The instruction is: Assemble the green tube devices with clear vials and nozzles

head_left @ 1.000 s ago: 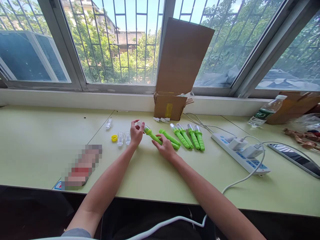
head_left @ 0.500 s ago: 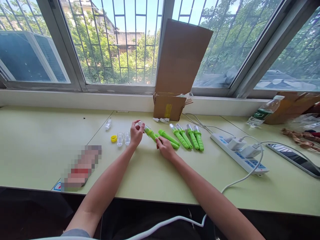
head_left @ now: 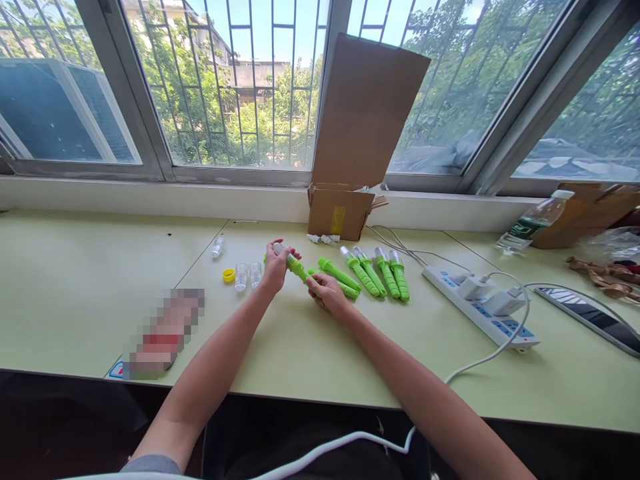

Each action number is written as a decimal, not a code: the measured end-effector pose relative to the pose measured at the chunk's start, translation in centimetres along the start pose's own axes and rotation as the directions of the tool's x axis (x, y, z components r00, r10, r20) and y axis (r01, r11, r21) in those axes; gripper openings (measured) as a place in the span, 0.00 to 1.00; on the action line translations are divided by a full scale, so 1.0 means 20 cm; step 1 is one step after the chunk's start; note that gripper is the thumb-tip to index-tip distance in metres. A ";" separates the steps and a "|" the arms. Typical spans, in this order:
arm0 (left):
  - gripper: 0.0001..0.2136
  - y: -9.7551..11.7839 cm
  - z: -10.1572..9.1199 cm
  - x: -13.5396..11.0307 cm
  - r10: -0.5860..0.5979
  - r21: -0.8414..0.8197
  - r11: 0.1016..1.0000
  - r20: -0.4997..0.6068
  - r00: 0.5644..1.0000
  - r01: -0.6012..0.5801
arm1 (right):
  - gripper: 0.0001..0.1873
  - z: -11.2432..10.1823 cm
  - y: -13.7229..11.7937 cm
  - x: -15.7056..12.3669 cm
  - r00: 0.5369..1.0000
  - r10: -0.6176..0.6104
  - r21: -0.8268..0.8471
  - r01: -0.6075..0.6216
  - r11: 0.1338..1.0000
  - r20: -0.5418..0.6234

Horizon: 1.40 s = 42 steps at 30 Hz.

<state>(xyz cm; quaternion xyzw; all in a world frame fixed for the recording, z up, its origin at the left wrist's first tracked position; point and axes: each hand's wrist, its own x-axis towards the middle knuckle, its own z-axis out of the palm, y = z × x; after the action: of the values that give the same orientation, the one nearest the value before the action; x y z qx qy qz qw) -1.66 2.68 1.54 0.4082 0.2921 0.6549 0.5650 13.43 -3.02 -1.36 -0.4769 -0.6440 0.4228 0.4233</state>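
Between my hands is a green light stick with a ribbed handle, tilted with its head up and to the left. My right hand grips its lower end. My left hand is closed around the clear plastic cap at the head end; the fingers partly hide the joint. Just beyond my right hand lie more green handles, one of them a green handle without a cap. To the left of my left hand stand two clear caps beside a yellow ring.
Several capped green sticks lie right of centre. Small white parts sit before an open cardboard box. A power strip with cables, a phone and a water bottle are at right. Another clear cap lies at left.
The clear cap in my left hand has come down onto the green stick's head, and my left fingers now wrap further around it. My right hand has shifted slightly left.
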 end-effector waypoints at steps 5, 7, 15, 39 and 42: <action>0.23 0.01 0.00 0.00 -0.052 -0.056 0.997 0.060 0.997 0.056 | 0.22 -0.05 -0.02 0.00 0.964 0.154 0.231 -0.204 0.951 0.217; 0.23 0.01 0.00 0.00 -0.067 -0.082 0.994 0.045 0.997 0.070 | 0.21 -0.03 -0.02 -0.01 0.987 0.116 0.158 -0.134 0.978 0.115; 0.19 -0.05 0.03 -0.03 -0.067 -0.044 0.997 -0.227 0.972 0.058 | 0.15 0.06 0.01 -0.02 0.913 -0.315 -0.688 0.056 0.723 -0.258; 0.20 0.03 0.01 -0.03 -0.121 -0.165 0.975 0.181 0.976 0.151 | 0.19 0.02 -0.09 -0.05 0.925 0.269 0.073 -0.298 0.952 0.269; 0.19 0.06 0.01 -0.03 -0.118 -0.171 0.970 0.282 0.952 0.171 | 0.23 -0.01 -0.12 -0.06 0.836 0.275 0.219 -0.415 0.883 0.475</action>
<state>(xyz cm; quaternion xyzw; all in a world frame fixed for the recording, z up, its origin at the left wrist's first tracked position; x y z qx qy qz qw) -2.11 1.79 2.54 0.4139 0.1765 0.5752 0.6831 13.25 -4.57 0.90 -0.4078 -0.5475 0.6842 0.2563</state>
